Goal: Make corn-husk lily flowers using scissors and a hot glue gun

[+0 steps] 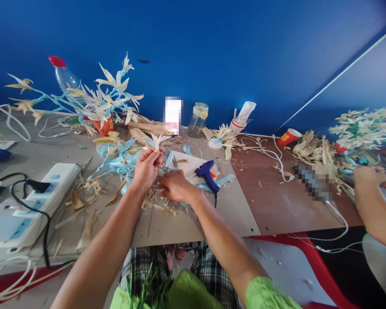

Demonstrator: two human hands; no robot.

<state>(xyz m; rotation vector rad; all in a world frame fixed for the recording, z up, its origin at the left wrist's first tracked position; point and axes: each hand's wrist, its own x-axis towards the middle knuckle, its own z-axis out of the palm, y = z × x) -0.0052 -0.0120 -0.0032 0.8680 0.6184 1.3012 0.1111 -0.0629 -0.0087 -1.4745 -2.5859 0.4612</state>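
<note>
My left hand (148,166) is raised above the table, thumb and fingertips pinched on the base of a pale husk flower (158,140) with pointed petals. Just to its right and lower, my right hand (176,185) is low over the table with curled fingers; what they hold, if anything, is hidden. A narrow grey blade-like tool (174,162) shows just beyond its knuckles. Light-blue wrapped branches (116,161) lie left of my left hand. A blue glue gun (207,175) rests on its side to the right of my right hand, partly over a white sheet (189,165).
A flower branch stands in a red paper cup (103,125) at the back left. A white power strip (48,197) with black cords lies left. Behind are a glass jar (198,119) and husk scraps. At the far right, another person's arm (373,201) reaches over the table.
</note>
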